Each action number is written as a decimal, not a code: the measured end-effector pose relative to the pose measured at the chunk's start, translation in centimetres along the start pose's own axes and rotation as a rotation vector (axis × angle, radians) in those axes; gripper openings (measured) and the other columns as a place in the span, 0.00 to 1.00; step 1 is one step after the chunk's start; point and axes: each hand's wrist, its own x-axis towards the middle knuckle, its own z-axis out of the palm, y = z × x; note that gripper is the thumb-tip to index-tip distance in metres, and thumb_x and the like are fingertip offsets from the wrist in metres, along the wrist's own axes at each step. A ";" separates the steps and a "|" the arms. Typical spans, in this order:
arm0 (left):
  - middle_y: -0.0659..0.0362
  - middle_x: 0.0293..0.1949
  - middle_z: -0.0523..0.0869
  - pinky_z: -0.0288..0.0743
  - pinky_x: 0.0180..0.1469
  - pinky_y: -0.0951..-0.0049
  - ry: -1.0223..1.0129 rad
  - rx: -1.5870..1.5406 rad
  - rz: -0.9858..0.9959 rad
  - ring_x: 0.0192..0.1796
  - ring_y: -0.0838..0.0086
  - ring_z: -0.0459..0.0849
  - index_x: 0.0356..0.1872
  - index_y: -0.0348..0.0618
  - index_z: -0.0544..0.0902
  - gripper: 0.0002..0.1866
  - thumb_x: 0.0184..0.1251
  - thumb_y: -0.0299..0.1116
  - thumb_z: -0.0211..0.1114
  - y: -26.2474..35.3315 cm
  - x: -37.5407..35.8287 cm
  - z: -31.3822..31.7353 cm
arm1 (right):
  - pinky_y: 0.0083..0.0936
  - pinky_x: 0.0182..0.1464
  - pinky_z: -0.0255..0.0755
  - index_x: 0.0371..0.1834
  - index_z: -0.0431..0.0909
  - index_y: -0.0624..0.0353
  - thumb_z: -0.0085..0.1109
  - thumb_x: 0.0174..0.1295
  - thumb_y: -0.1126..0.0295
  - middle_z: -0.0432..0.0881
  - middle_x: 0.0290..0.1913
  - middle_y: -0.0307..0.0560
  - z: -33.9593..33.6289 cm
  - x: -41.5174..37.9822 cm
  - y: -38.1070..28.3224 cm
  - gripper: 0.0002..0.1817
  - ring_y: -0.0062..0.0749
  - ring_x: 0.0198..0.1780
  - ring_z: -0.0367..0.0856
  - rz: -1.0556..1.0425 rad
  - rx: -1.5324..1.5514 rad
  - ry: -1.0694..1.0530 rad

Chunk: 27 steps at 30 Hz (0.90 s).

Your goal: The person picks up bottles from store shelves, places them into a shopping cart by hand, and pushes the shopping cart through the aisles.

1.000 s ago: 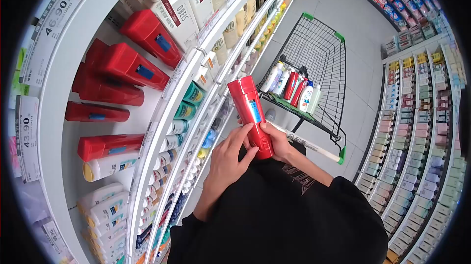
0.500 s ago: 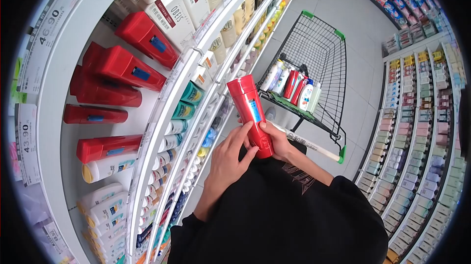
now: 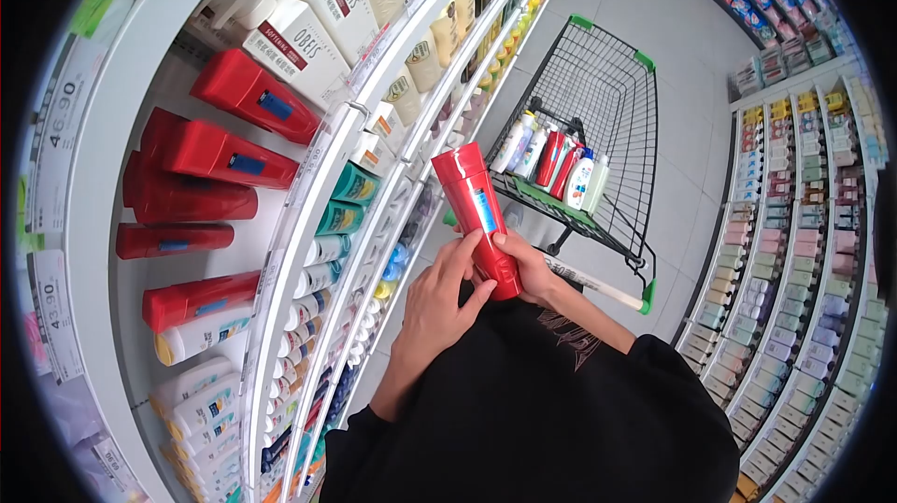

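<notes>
A red shampoo bottle with a blue label is held in front of my chest, its cap end tilted up and to the left. My left hand grips its lower left side, with the thumb near the base. On the other side, my right hand is wrapped round the lower part, thumb on the front and the other fingers hidden behind. Similar red bottles stand on the shelf to my left, beside white bottles.
A wire shopping cart with green corners stands ahead, holding several bottles near its handle. Curved shelf edges with price tags run along my left. Another stocked shelf lines the right, across the tiled floor.
The left shelf and its red bottles have shifted slightly down and left in view. Both hands keep the same hold on the shampoo bottle.
</notes>
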 end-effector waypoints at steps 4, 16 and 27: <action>0.48 0.61 0.77 0.78 0.51 0.58 -0.004 0.068 0.035 0.52 0.51 0.84 0.69 0.44 0.69 0.32 0.66 0.39 0.67 -0.9 1.0 0.9 | 0.22 0.38 0.76 0.63 0.67 0.61 0.55 0.69 0.58 0.79 0.41 0.47 -1.3 -0.1 0.4 0.24 0.26 0.37 0.80 -0.011 -0.102 0.146; 0.49 0.58 0.80 0.62 0.69 0.54 -0.265 0.236 -0.108 0.63 0.54 0.76 0.61 0.40 0.75 0.24 0.67 0.39 0.65 -6.8 3.8 8.9 | 0.40 0.36 0.82 0.47 0.74 0.66 0.57 0.64 0.61 0.80 0.37 0.52 -20.9 0.7 -4.6 0.18 0.42 0.35 0.84 -0.035 -0.069 0.965; 0.60 0.36 0.87 0.74 0.43 0.60 -0.077 0.559 -0.235 0.40 0.62 0.85 0.41 0.46 0.84 0.09 0.61 0.34 0.64 -12.4 10.6 17.2 | 0.34 0.36 0.80 0.32 0.76 0.52 0.62 0.64 0.54 0.80 0.29 0.43 -44.8 1.5 -0.4 0.14 0.33 0.32 0.80 0.348 -0.045 1.109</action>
